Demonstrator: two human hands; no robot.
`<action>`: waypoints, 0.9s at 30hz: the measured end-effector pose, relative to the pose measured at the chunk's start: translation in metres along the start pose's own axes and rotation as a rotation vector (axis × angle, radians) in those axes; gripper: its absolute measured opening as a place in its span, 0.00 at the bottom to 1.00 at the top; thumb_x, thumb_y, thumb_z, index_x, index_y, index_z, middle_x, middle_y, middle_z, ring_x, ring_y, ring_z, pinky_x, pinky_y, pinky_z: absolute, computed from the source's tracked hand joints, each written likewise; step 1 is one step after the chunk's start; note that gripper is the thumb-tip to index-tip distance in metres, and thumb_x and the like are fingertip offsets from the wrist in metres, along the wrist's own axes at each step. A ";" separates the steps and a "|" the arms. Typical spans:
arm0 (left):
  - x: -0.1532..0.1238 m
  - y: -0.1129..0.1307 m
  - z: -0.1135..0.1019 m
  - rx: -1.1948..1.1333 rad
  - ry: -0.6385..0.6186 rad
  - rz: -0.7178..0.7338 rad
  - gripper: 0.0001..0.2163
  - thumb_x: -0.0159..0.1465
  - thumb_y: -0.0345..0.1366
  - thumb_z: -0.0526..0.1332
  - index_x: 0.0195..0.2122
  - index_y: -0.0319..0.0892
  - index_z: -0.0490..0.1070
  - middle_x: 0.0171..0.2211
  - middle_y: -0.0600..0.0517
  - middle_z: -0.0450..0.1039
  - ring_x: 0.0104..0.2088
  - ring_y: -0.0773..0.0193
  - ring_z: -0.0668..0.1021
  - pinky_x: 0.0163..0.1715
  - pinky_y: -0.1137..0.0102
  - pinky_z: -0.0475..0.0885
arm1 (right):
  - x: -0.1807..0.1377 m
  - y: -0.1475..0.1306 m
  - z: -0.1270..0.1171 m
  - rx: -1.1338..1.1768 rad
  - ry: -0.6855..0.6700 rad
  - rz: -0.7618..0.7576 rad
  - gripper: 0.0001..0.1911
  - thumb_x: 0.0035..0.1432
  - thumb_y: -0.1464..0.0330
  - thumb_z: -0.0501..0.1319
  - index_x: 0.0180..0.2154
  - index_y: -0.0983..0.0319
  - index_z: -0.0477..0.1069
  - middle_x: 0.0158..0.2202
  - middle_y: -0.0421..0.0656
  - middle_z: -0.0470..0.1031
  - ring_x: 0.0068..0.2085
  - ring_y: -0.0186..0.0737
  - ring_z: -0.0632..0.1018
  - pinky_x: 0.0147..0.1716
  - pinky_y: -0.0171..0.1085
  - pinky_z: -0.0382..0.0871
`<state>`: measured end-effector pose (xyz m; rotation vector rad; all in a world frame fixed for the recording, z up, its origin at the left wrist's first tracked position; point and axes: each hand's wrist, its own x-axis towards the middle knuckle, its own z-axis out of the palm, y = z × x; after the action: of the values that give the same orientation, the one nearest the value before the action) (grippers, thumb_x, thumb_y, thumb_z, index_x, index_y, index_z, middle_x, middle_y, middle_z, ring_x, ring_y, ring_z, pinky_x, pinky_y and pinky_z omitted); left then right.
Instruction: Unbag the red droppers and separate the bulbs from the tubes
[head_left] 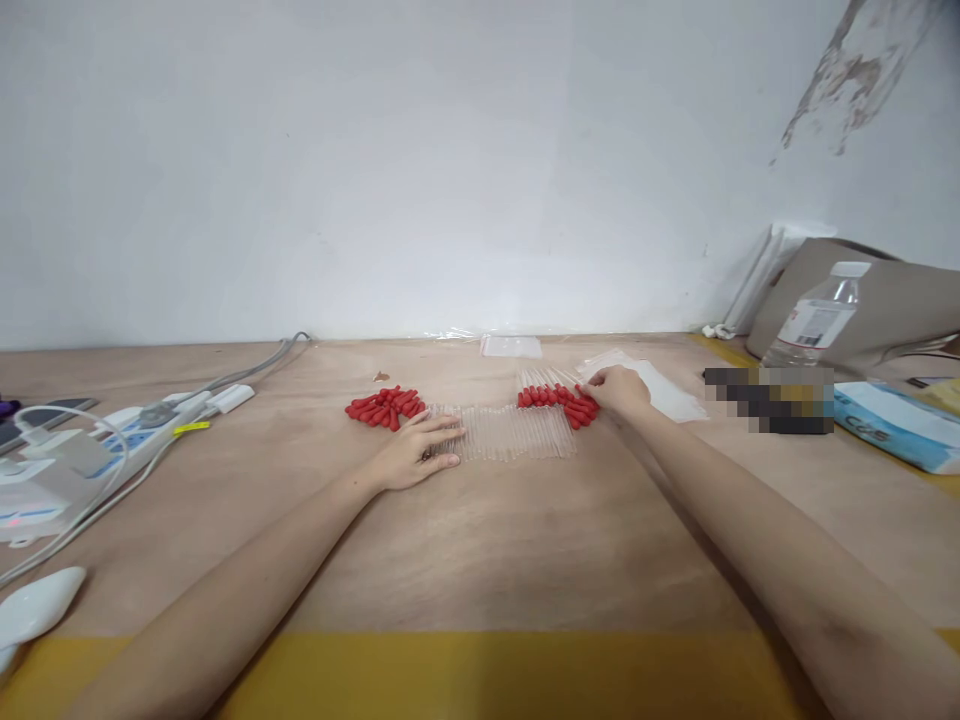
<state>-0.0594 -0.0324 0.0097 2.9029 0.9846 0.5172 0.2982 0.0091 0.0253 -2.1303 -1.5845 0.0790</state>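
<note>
My left hand [420, 450] lies palm down with its fingers apart over the left end of a row of thin clear tubes [517, 432]. Just beyond that hand is a pile of red rubber bulbs [385, 407]. My right hand [619, 390] has its thumb and fingers pinched together at the right end of a group of droppers [545, 393], clear tubes with red bulbs. It seems to pinch one dropper there, its bulb hidden by the fingers. More loose red bulbs [581, 411] lie just below the right fingertips.
A clear plastic bag [671, 390] lies beyond my right hand, and a white packet [511, 346] by the wall. At left are a power strip [135, 430] with cables and a white mouse-like object [37, 607]. A water bottle [817, 318] and tissue pack [896, 425] stand right.
</note>
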 end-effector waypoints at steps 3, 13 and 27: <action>-0.001 0.001 0.000 0.003 0.010 -0.020 0.20 0.62 0.46 0.52 0.54 0.47 0.61 0.56 0.46 0.61 0.57 0.59 0.63 0.57 0.52 0.49 | 0.007 -0.008 0.003 -0.043 -0.025 0.057 0.11 0.39 0.62 0.64 0.26 0.61 0.75 0.27 0.48 0.75 0.32 0.45 0.75 0.27 0.38 0.65; -0.003 0.007 -0.002 0.080 0.126 -0.021 0.21 0.61 0.45 0.53 0.54 0.45 0.61 0.57 0.46 0.58 0.59 0.56 0.57 0.57 0.54 0.52 | 0.006 -0.026 -0.006 -0.089 0.017 0.090 0.06 0.43 0.67 0.62 0.25 0.63 0.72 0.30 0.52 0.74 0.37 0.52 0.75 0.35 0.46 0.64; 0.016 0.044 0.011 0.261 0.416 0.049 0.16 0.62 0.38 0.53 0.51 0.45 0.65 0.54 0.47 0.63 0.58 0.54 0.59 0.56 0.52 0.52 | -0.117 -0.048 0.013 0.261 0.383 -0.967 0.07 0.57 0.69 0.55 0.27 0.61 0.68 0.25 0.39 0.74 0.30 0.35 0.71 0.38 0.40 0.54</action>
<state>-0.0180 -0.0573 0.0099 3.1225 1.0966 1.1103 0.2130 -0.0832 0.0065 -0.9460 -2.0259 -0.3906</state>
